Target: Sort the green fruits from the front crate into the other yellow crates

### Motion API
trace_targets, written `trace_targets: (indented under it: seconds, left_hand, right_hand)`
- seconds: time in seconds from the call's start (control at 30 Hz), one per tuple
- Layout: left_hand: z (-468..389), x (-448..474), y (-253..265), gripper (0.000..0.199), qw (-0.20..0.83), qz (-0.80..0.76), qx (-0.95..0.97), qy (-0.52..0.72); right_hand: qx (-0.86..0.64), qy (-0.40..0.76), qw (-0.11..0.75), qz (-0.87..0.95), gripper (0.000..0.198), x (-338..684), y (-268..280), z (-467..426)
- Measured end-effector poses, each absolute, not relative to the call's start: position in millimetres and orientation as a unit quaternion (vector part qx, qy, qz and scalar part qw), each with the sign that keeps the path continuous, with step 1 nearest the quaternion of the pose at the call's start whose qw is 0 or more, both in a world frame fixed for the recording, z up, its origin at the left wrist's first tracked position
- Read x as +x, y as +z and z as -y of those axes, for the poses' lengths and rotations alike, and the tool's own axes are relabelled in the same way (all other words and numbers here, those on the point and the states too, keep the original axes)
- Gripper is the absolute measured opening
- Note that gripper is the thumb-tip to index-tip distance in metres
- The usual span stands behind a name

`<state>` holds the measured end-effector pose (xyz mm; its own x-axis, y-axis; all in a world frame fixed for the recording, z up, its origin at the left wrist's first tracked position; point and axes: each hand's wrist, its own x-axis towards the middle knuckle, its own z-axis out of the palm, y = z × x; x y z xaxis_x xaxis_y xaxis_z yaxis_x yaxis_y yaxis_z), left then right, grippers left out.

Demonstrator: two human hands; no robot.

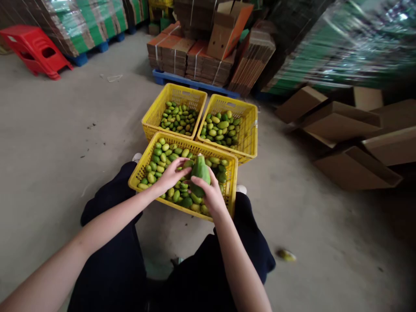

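My right hand (209, 193) is closed around a large green papaya (200, 171), its stem end pointing up. It is held over the near yellow crate (231, 190). Just left of it, my left hand (175, 174) has its fingers curled about a smaller dark green papaya (187, 164), partly hidden by the fingers. Many small green and yellowish papayas (176, 196) lie in the near crate, which stands on the floor between my legs.
Two more yellow crates, a left one (147, 123) and a right one (251, 130), adjoin it behind, both holding similar fruit. Bundled cardboard (175, 54) sits on a blue pallet (195, 82). Open boxes (341, 121) lie right, a red stool (35, 50) far left, one fruit (286, 255) on the floor.
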<state>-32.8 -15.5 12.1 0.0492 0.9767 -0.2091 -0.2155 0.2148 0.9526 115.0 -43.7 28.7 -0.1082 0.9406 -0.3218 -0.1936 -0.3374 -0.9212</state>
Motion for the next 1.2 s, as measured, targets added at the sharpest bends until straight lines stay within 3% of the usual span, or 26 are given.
trace_targets:
  seconds: [0.3,0.4,0.6,0.77,0.9,1.0,1.2]
  left_hand:
    - [9,-43,20,0.036,0.501,-0.486,0.511,0.501]
    - [9,-44,23,0.036,0.485,-0.488,0.517,0.509]
    - [3,-52,30,0.036,0.562,-0.481,0.418,0.527]
    - [2,-51,24,0.029,0.658,-0.430,0.268,0.557]
    - [6,-43,19,0.028,0.711,-0.404,0.254,0.516]
    - [5,-42,18,0.030,0.664,-0.423,0.364,0.497]
    - [0,-59,15,0.045,0.474,-0.430,0.626,0.446]
  right_hand:
    - [-0.568,0.493,0.444,0.487,0.046,122,26,46]
    - [-0.571,0.507,0.442,0.471,0.043,122,22,42]
    - [-0.509,0.582,0.490,0.404,0.057,119,12,34]
    - [-0.500,0.582,0.513,0.384,0.058,118,5,29]
    - [-0.493,0.569,0.532,0.388,0.059,114,0,29]
    - [-0.502,0.532,0.546,0.410,0.059,112,-2,31]
    - [-0.524,0.404,0.548,0.512,0.060,113,-3,30]
